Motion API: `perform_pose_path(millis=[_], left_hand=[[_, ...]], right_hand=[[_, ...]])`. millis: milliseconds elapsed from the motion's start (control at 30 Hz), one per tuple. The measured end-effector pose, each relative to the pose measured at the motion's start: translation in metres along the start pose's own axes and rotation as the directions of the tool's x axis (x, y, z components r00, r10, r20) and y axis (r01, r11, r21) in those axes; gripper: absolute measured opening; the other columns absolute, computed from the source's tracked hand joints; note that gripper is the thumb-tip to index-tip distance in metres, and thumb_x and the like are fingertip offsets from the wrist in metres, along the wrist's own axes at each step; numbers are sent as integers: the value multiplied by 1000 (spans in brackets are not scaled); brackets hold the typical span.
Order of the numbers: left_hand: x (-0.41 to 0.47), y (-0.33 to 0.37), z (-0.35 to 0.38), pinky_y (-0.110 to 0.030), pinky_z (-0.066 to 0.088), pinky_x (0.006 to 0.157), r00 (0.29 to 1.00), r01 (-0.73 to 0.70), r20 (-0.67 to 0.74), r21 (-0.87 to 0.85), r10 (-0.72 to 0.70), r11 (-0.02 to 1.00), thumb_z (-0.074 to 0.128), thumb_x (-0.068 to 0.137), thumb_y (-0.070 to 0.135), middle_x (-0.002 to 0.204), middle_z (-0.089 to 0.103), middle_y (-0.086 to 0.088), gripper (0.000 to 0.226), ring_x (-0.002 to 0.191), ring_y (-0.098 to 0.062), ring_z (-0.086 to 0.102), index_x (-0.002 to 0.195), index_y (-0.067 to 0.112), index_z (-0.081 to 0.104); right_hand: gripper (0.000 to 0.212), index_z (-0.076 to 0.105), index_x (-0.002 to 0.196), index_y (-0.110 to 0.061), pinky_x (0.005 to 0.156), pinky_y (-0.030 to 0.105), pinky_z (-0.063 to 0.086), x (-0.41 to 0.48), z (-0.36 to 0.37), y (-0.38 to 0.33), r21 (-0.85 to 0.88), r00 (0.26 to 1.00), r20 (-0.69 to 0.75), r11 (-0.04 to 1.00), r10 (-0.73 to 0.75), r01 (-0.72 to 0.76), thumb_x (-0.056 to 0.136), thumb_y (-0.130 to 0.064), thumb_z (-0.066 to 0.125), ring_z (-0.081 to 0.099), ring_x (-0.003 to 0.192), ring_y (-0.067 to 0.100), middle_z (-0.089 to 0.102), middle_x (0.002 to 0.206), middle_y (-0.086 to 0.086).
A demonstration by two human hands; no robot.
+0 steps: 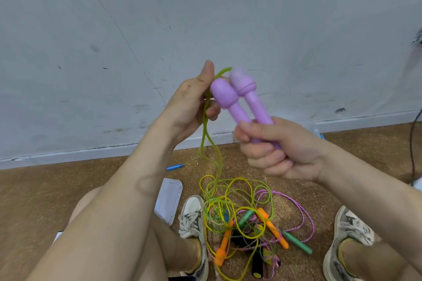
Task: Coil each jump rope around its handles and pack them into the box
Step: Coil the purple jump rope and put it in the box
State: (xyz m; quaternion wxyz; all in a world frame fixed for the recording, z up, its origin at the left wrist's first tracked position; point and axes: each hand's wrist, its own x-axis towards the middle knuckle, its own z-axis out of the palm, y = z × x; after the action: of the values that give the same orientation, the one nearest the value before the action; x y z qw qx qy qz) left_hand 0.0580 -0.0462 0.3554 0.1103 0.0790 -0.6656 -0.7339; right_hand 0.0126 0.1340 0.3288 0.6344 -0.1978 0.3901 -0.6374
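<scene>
Right hand (276, 155) gripped both purple handles (226, 98) together; left hand (191, 102) held green cord (204, 137) at their 9 o'clock. Good wrap probably needed taut cord, even turns.

Right grip (280, 153) clasps two purple handles (237, 98) side by side, heads tilted up, above the tangled rope pile (239, 207) on the floor. Left grip (191, 107) holds the green rope (205, 134), which hangs into the pile. Orange handles (225, 244) lie within the pile. A blue handle (174, 167) lies beyond the pile's left edge. A clear plastic tray (169, 198) sits just left of the pile.
</scene>
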Motion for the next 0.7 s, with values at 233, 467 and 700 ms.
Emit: perform_pose_path(millis=[233, 467, 700], left_hand=[[0, -57, 36, -35, 43, 55, 988, -146, 80, 748, 129, 647, 40, 95, 12, 82, 64, -8, 17, 66, -28, 59, 106, 18, 52], [-12, -61, 51, -36, 37, 67, 972, -236, 231, 943, 48, 234, 49, 91, 22, 94, 68, -12, 30, 93, -35, 59, 121, 19, 55], [-28, -55, 51, -32, 30, 59, 915, -403, 403, 915, -34, -13, 49, 92, 17, 86, 64, -11, 8, 80, -33, 58, 88, 14, 55]], right_hand=[[21, 43, 73, -18, 28, 10, 9, 3, 2, -15, -7, 888, -432, 985, -159, 173, 87, -6, 55, 19, 34, -2, 25, 50, -8], [12, 50, 78, -8, 40, 20, 23, 16, -37, -8, -527, 507, -765, 839, -398, -137, 76, 2, 58, 33, 40, 15, 41, 61, 8], [42, 38, 100, -16, 63, 36, 35, 20, -44, 17, -756, 634, -441, -117, -635, -644, 81, -35, 69, 61, 91, 37, 63, 96, 14]])
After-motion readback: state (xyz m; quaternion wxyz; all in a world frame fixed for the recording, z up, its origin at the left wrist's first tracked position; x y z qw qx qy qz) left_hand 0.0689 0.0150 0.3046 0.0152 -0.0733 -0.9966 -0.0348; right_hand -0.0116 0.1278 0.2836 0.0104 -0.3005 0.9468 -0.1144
